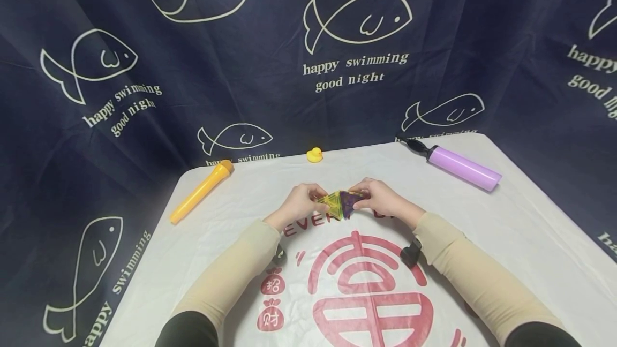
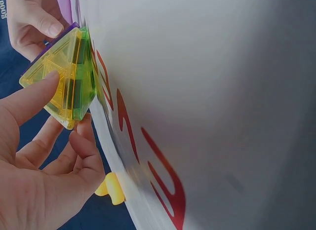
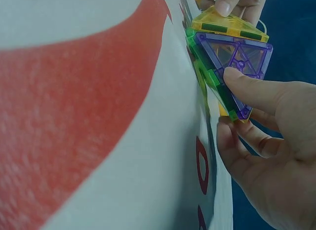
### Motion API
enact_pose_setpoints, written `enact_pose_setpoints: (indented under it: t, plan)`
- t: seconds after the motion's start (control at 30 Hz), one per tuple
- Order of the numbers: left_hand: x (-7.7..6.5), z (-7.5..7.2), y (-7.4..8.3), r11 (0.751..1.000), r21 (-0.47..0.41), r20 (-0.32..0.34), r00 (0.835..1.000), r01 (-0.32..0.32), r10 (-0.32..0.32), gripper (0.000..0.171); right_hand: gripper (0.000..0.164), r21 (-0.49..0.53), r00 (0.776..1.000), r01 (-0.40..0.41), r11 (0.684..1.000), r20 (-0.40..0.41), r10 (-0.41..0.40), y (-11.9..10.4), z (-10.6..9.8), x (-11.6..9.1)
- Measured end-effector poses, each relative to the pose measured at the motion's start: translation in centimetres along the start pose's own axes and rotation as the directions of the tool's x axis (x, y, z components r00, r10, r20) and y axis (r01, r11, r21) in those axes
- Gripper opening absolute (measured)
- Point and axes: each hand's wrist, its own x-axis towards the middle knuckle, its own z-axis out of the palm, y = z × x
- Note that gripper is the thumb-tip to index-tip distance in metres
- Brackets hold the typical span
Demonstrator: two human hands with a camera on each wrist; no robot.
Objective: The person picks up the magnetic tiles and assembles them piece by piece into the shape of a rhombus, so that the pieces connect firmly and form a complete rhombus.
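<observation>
Both hands hold one small block of translucent triangular magnetic tiles over the far-middle part of the table. My left hand [image 1: 299, 203] pinches its left side, thumb flat on a yellow tile [image 2: 63, 53] and fingers curled beneath in the left wrist view. On the other side my right hand [image 1: 383, 201] grips a purple tile [image 3: 247, 48], its thumb across the face and its fingers behind. A green tile [image 3: 211, 72] forms the face toward the tabletop side in the right wrist view. Edges of the tiles meet, giving a pyramid-like shape. The back faces are partly hidden by fingers.
A yellow rubber duck [image 1: 315, 155] sits at the table's back edge. An orange microphone-shaped stick [image 1: 200, 193] lies at the left edge, and a purple hand pump [image 1: 463, 167] at the back right. The white cloth [image 1: 520, 240] carries red print; a dark blue curtain [image 1: 270, 79] hangs behind.
</observation>
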Motion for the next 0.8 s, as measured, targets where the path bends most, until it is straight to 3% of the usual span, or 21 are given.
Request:
enact_pose_setpoints:
  t: [0.37,0.8]
  plan:
    - [-0.1,0.0,0.2,1.0,-0.017,0.01,1.0,0.019,-0.019,0.026,0.04,-0.002,1.0,0.0,1.0,-0.006,0.0,0.0,-0.1,0.1]
    - [1.0,0.1,0.4,0.998,-0.047,0.01,0.999,0.031,-0.031,0.024,0.041,-0.004,0.999,-0.038,0.999,0.005,0.038,0.0,-0.8,0.5]
